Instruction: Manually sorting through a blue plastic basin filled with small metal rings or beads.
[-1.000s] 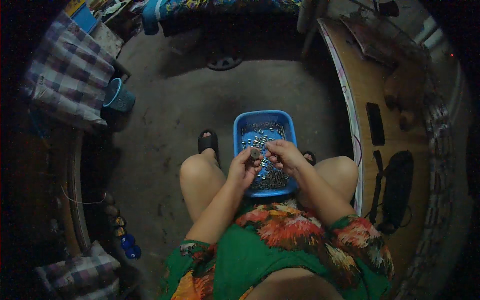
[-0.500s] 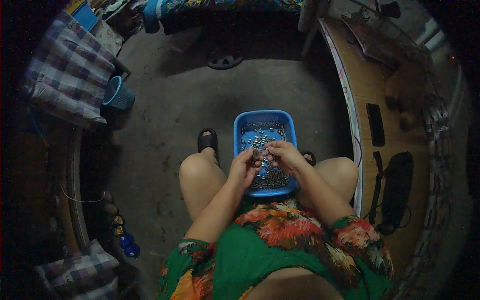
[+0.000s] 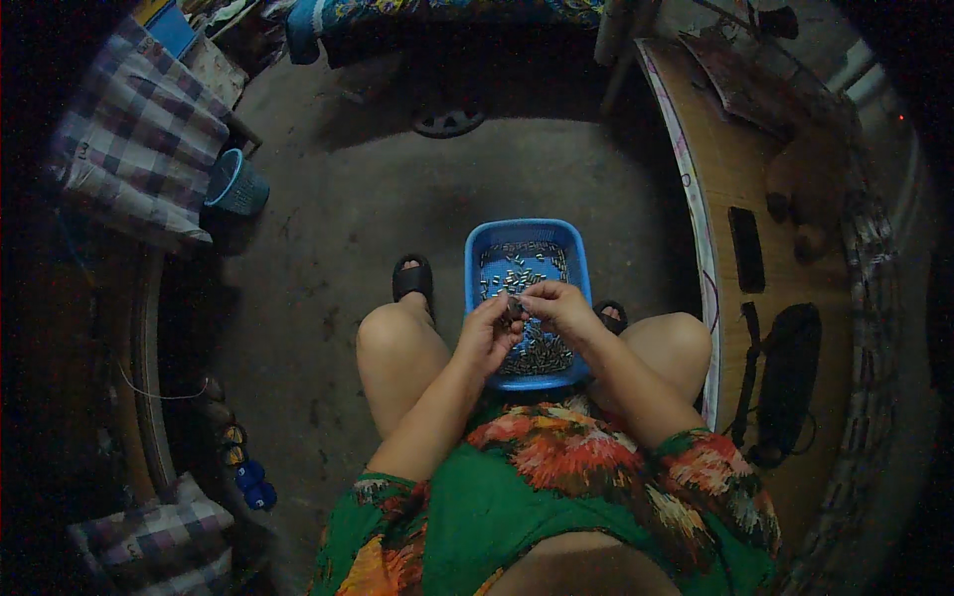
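A blue plastic basket sits between my knees, with many small shiny metal cylinders heaped at its near end and scattered toward its far end. Over its middle, my left hand is closed on a small dark round piece, held between thumb and fingers. My right hand meets it from the other side, thumb and fingertips pinched at the piece's edge. Whatever sits in that pinch is too small to make out.
A low wooden table stands along my right, with a dark oblong item and a black bag-like thing on it. To the left are a blue-green bin and a checked cloth. Black sandals are on my feet.
My right hand has shifted slightly left, bringing its fingertips against the dark round piece. That piece has tilted a little in my left hand. The basket stays put.
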A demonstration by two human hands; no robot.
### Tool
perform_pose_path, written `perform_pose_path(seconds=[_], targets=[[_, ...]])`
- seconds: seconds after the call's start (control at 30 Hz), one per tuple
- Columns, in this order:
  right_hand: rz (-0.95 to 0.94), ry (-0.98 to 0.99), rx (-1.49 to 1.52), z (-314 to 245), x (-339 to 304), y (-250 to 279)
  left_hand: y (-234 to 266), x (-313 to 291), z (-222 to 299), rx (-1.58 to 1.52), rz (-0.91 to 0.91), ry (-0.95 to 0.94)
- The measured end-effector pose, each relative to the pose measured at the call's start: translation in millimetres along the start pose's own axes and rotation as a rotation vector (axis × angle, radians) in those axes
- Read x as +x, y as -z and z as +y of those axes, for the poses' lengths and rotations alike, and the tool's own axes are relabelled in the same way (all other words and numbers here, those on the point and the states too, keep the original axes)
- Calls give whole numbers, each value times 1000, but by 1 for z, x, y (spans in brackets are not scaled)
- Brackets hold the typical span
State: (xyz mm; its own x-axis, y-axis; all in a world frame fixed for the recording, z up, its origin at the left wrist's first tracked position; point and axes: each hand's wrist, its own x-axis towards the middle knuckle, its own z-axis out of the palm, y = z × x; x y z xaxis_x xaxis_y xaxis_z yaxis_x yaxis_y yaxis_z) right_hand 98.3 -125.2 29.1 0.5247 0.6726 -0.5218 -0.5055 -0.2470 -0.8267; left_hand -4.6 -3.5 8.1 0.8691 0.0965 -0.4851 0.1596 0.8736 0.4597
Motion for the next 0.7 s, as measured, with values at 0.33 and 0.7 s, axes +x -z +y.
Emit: perform_pose_path(seconds=[0.33, 0.7], targets=[[-4, 130, -52, -6, -6, -9, -3, -2, 1, 5, 21, 21], [67, 336, -225, 16, 3, -10, 1, -2, 0, 21, -8, -24]])
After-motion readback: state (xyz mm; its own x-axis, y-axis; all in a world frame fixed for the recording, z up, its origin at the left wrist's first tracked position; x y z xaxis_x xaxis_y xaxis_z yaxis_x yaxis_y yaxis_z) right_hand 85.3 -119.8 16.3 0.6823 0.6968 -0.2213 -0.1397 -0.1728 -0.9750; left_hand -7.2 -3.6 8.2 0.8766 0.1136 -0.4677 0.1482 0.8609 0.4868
